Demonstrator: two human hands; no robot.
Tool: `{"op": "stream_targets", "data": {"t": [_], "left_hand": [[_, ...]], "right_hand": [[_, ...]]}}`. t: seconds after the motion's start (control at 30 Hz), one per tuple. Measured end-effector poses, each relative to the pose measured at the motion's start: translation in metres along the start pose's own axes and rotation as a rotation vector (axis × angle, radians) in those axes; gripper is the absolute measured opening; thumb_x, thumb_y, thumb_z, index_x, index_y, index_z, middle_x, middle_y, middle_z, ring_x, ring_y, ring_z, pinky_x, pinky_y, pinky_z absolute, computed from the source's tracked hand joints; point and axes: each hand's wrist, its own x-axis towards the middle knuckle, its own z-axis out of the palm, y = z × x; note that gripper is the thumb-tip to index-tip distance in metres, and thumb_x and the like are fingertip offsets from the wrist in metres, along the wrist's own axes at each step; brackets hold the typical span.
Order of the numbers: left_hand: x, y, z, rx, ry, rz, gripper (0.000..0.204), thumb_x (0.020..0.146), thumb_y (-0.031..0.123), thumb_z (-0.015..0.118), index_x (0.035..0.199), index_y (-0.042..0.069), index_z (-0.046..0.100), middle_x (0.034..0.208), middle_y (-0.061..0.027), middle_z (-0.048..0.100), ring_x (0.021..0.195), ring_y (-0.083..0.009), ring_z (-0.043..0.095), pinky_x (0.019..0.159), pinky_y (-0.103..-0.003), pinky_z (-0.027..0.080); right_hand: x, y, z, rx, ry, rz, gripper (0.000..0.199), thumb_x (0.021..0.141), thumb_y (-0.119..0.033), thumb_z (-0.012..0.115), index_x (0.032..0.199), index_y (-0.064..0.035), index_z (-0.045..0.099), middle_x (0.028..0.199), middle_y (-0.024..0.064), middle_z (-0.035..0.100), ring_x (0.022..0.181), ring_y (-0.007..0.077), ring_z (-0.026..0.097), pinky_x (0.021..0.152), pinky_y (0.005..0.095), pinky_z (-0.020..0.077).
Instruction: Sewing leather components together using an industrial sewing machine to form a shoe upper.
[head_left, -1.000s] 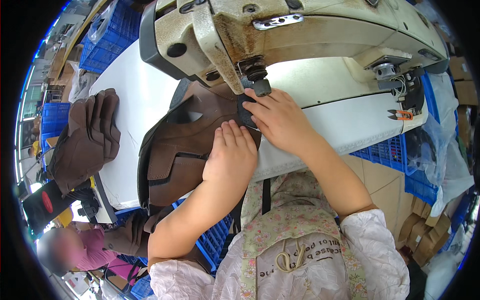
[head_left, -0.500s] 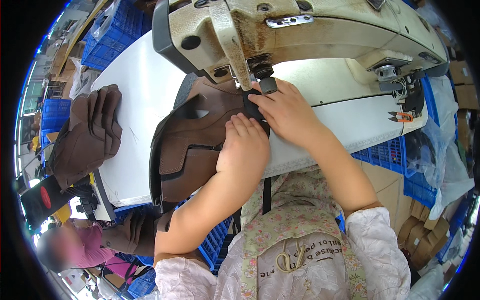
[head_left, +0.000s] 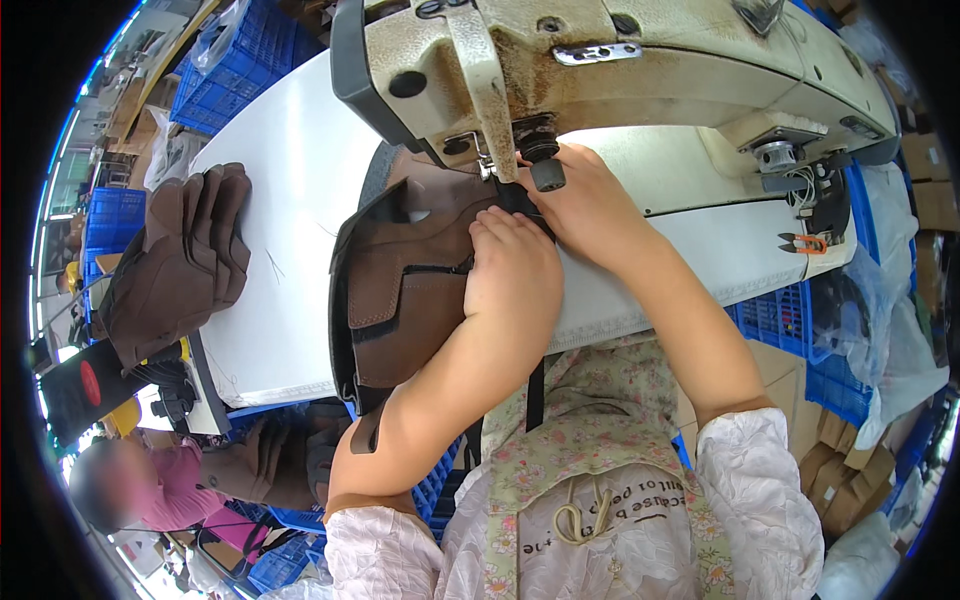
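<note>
A brown leather shoe upper (head_left: 410,290) with black lining lies under the head of a cream sewing machine (head_left: 640,80). My left hand (head_left: 515,265) rests on it, fingers laid over the leather beside a black strip (head_left: 518,200); its thumb is hidden. Just beyond, my right hand (head_left: 590,205) is at the black strip close to the presser foot (head_left: 487,165). Its fingertips are mostly hidden behind the machine's dark knob (head_left: 546,174), so their grip does not show. A small brown tab (head_left: 365,435) of the upper lies against my left forearm.
Several similar brown uppers (head_left: 185,260) are stacked at the left of the white table (head_left: 285,330). Orange-handled thread snips (head_left: 803,244) lie at the right end. Blue crates (head_left: 245,70) stand around the table. A person in pink (head_left: 185,480) sits at lower left.
The view has shifted, so machine and upper sit farther right in the picture. My right hand's fingers, spread over the black strip before, are now drawn in and mostly hidden.
</note>
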Motion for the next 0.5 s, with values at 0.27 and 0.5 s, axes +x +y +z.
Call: {"op": "stream_targets", "data": {"t": [0.27,0.5], "left_hand": [[0.004,-0.005,-0.005,0.002,0.000,-0.014,0.035,0.082,0.012,0.061,0.110,-0.007,0.067,0.114,-0.0291,0.067,0.104,-0.0361,0.065,0.094,-0.042,0.050],[-0.002,-0.001,-0.013,-0.082,0.030,0.015,0.030,0.083,0.014,0.060,0.106,-0.003,0.069,0.099,-0.0152,0.065,0.093,-0.0262,0.057,0.080,-0.036,0.045]], "right_hand": [[0.001,0.005,-0.004,0.040,-0.020,0.019,0.023,0.074,-0.008,0.067,0.097,-0.0063,0.069,0.112,0.0055,0.065,0.110,0.0267,0.058,0.093,0.0416,0.0468],[-0.009,0.017,-0.010,0.111,0.016,-0.151,0.027,0.074,-0.008,0.067,0.101,-0.0106,0.072,0.111,0.0043,0.066,0.110,0.0251,0.059,0.092,0.0403,0.0480]]}}
